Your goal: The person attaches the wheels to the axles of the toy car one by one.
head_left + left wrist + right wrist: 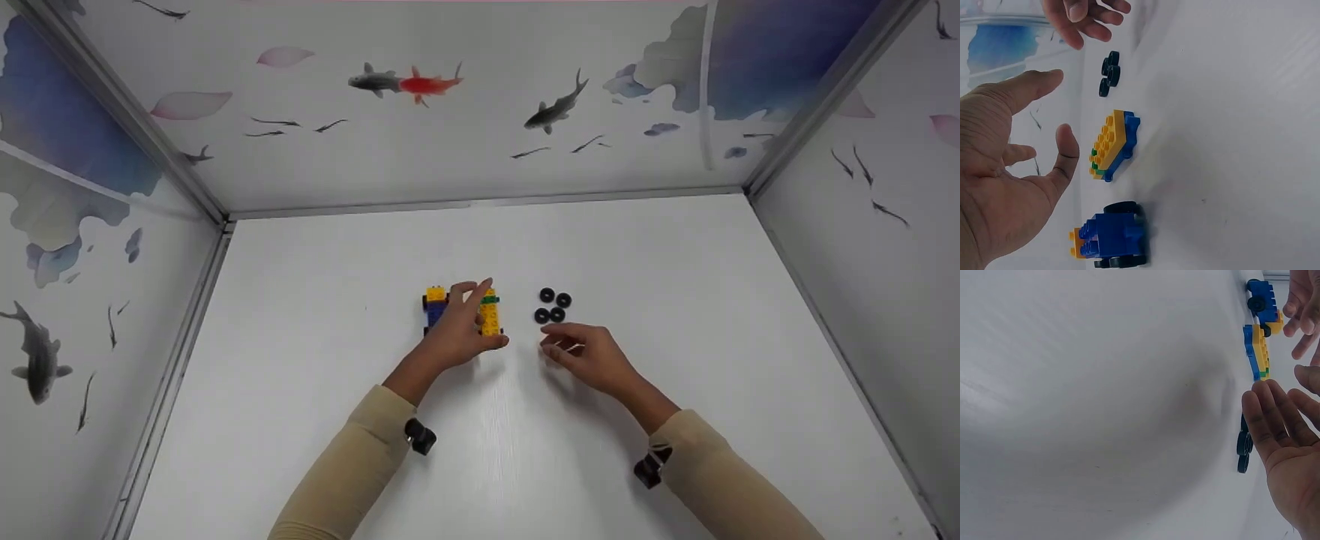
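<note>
My left hand (457, 334) hovers with spread, slightly bent fingers over two toy-brick pieces and holds nothing. Below its thumb side lies a long piece (490, 321), yellow and green studded bricks on a blue base; the left wrist view shows a gap between this piece (1111, 140) and the fingers. Partly covered by the hand is a blue toy-brick car (436, 309) with a yellow brick on top and black wheels. My right hand (592, 358), its fingers loosely bent and holding nothing, is just in front of several loose black toy wheels (557, 314).
The white tabletop (495, 465) carries all the pieces around its middle. Upright panels printed with fish enclose it, with a back wall (465, 157), a left wall (97, 315) and a right wall (862, 247).
</note>
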Demonstrator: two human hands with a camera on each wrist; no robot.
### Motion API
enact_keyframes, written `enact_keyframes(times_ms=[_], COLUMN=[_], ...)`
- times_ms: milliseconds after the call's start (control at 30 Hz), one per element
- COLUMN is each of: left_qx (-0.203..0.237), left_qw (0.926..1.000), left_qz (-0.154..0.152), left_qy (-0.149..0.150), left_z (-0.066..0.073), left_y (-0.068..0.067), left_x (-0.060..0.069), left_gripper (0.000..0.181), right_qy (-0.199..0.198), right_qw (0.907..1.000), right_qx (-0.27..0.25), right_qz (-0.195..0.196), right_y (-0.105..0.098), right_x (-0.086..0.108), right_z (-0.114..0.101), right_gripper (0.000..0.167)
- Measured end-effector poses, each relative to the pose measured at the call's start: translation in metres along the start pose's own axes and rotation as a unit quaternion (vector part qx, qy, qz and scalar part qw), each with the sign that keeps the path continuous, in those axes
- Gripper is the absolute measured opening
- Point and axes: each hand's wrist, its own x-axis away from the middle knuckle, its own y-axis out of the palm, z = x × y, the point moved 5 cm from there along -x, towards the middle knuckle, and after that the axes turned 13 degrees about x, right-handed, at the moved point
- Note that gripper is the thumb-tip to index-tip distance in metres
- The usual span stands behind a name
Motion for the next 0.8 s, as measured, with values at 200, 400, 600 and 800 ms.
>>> enact_keyframes(times_ms=[200, 400, 600, 800], left_qx=[-0.023, -0.058, -0.071, -0.075], left_qw=[0.9996, 0.9978, 0.9967, 0.9966], left_qz=[0.006, 0.013, 0.017, 0.013], left_qy=[-0.016, -0.029, -0.035, -0.033], left_z=[-0.007, -0.014, -0.018, -0.021], left_y=[0.011, 0.017, 0.019, 0.021], left_x=[-0.009, -0.017, -0.022, -0.025], left_gripper=[0.105, 0.105, 0.106, 0.101], right_qy=[-0.011, -0.014, -0.011, -0.01], right_qw=[0.9999, 0.9999, 0.9999, 0.9999], right_qx=[-0.004, -0.006, -0.01, -0.009], right_qz=[0.003, 0.001, 0.001, 0.001], right_y=[0.0, 0.0, 0.002, 0.004], right_x=[-0.001, 0.0, -0.001, 0.0], right_z=[0.001, 0.002, 0.003, 0.004], right_gripper=[0.036, 0.036, 0.036, 0.036])
